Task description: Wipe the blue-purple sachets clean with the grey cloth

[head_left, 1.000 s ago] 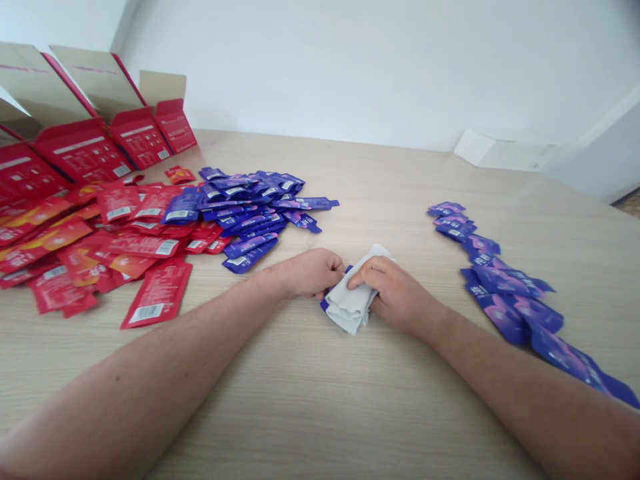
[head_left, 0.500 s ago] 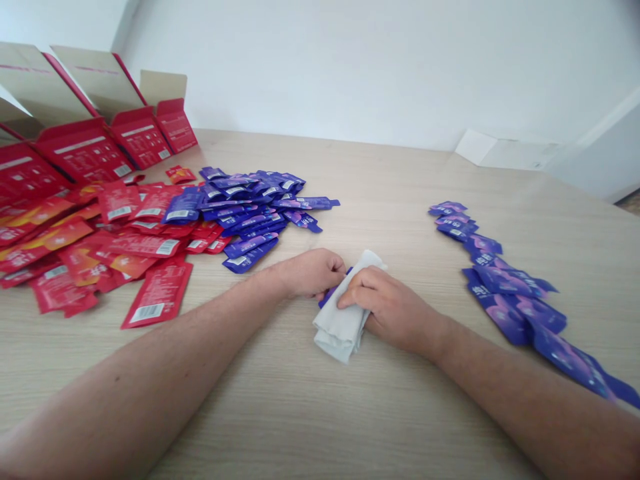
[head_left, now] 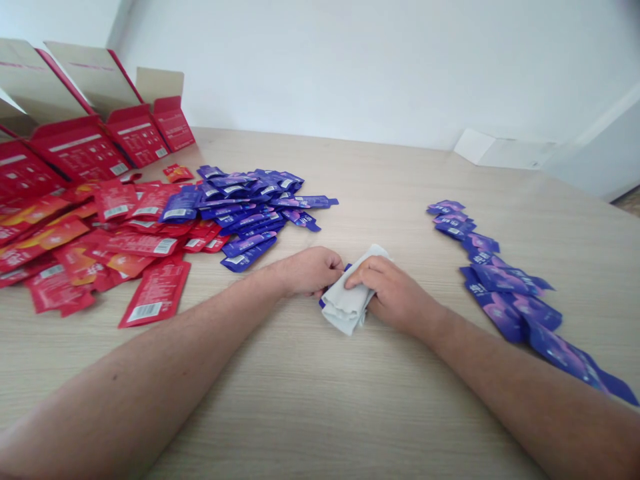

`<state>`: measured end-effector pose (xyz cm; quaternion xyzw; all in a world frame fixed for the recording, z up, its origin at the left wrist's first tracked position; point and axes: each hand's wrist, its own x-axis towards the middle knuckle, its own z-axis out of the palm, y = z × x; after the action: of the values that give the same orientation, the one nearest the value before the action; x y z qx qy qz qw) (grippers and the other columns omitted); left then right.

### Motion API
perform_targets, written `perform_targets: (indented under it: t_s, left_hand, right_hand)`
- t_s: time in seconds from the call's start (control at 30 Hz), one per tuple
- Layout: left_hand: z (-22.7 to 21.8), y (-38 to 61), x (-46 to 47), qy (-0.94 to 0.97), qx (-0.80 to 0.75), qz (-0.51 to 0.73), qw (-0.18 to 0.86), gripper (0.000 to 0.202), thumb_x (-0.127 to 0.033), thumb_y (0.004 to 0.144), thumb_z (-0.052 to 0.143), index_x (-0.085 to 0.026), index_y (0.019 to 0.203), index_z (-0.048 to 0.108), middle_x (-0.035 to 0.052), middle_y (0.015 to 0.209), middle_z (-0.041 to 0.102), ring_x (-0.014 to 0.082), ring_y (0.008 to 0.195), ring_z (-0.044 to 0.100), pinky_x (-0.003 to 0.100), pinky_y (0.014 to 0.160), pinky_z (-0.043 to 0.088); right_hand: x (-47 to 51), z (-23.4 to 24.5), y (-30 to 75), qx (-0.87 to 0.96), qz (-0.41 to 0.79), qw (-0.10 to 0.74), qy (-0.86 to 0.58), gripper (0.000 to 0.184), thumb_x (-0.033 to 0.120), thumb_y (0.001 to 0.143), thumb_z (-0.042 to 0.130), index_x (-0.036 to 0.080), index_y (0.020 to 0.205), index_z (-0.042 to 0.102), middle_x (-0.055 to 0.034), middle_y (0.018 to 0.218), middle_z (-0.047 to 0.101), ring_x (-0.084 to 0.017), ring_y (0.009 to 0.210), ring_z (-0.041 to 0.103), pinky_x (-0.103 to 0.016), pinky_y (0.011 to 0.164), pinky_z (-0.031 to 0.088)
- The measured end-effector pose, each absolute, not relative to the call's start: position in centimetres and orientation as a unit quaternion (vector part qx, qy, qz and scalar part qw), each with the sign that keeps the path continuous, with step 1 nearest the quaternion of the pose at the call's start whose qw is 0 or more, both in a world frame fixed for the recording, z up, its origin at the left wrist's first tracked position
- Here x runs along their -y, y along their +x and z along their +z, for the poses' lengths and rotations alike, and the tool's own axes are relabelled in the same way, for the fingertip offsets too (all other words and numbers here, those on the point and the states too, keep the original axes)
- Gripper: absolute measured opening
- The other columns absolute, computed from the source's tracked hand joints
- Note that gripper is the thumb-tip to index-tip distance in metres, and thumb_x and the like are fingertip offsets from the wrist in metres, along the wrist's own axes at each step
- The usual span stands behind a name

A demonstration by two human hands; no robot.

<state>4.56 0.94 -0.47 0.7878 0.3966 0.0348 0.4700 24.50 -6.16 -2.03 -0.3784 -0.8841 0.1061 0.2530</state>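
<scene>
The 2 forearms rest on the wooden table (head_left: 320, 413), with both hands at its near centre. The right hand (head_left: 395, 293) is clamped over a folded grey cloth (head_left: 347, 300), fingers closed on top. A purple sachet (head_left: 323, 303) lies inside the cloth, with only its edges showing. The left hand (head_left: 313, 271) sits just beside the cloth, fingers curled at the sachet's edge; whether they are clamped cannot be determined. To the right, a row of purple sachets (head_left: 505, 293) lies on the table. To the left lie a pile of purple sachets (head_left: 245, 213) and scattered red sachets (head_left: 100, 247). Beyond these stand open red cartons (head_left: 85, 140), then a white wall (head_left: 350, 67).
</scene>
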Motion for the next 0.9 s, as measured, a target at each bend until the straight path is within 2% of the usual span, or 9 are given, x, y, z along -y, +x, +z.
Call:
perform_targets:
  t_s: [0.2,0.37,0.53,0.7,0.9]
  left_hand:
    - [-0.57,4.45,-1.04,0.797,-0.386,0.024,0.464,0.018,-0.032,0.082,0.047,-0.019,0.076,0.059,-0.0036,0.051,0.055,0.0089,0.04,0.048,0.017,0.035,0.032]
    - [-0.53,4.52,-0.96,0.791,-0.398,0.036,0.464,0.02,-0.034,0.082,0.046,-0.02,0.077,0.06,-0.0038,0.052,0.055,0.0089,0.041,0.049,0.017,0.036,0.032]
    - [-0.74,4.54,-1.12,0.797,-0.392,0.025,0.459,0.019,-0.033,0.082,0.047,-0.02,0.077,0.06,-0.0035,0.051,0.056,0.0091,0.04,0.048,0.018,0.035,0.033]
    - [-0.89,4.5,-1.11,0.793,-0.398,0.041,0.46,0.022,-0.036,0.083,0.046,-0.02,0.077,0.06,-0.0036,0.051,0.055,0.009,0.04,0.048,0.018,0.035,0.032]
    - [-0.56,4.6,-0.94,0.796,-0.399,0.029,0.455,0.019,-0.033,0.082,0.047,-0.02,0.075,0.059,-0.0034,0.051,0.056,0.0086,0.039,0.048,0.017,0.037,0.032]
  right_hand:
    - [6.36,-2.06,24.31,0.906,0.119,0.234,-0.332,0.031,0.004,0.081,0.058,0.022,0.105,0.066,-0.0067,0.102,0.062,-0.022,0.099,0.055,-0.037,0.089,0.046]
    - [6.15,-2.16,24.57,0.881,0.103,0.253,-0.385,0.033,0.002,0.08,0.057,0.02,0.106,0.065,-0.0081,0.103,0.061,-0.023,0.1,0.055,-0.04,0.091,0.046]
    - [6.44,-2.05,24.23,0.905,0.117,0.231,-0.337,0.031,0.004,0.081,0.058,0.022,0.106,0.066,-0.0068,0.102,0.062,-0.022,0.1,0.055,-0.038,0.089,0.046]
    - [6.11,-2.27,24.54,0.88,0.102,0.259,-0.386,0.035,0.001,0.079,0.057,0.021,0.106,0.065,-0.0079,0.103,0.061,-0.023,0.1,0.055,-0.04,0.091,0.046]
    - [6.46,-1.94,24.19,0.903,0.119,0.228,-0.345,0.032,0.004,0.081,0.058,0.021,0.106,0.066,-0.0069,0.103,0.062,-0.022,0.101,0.055,-0.038,0.091,0.046]
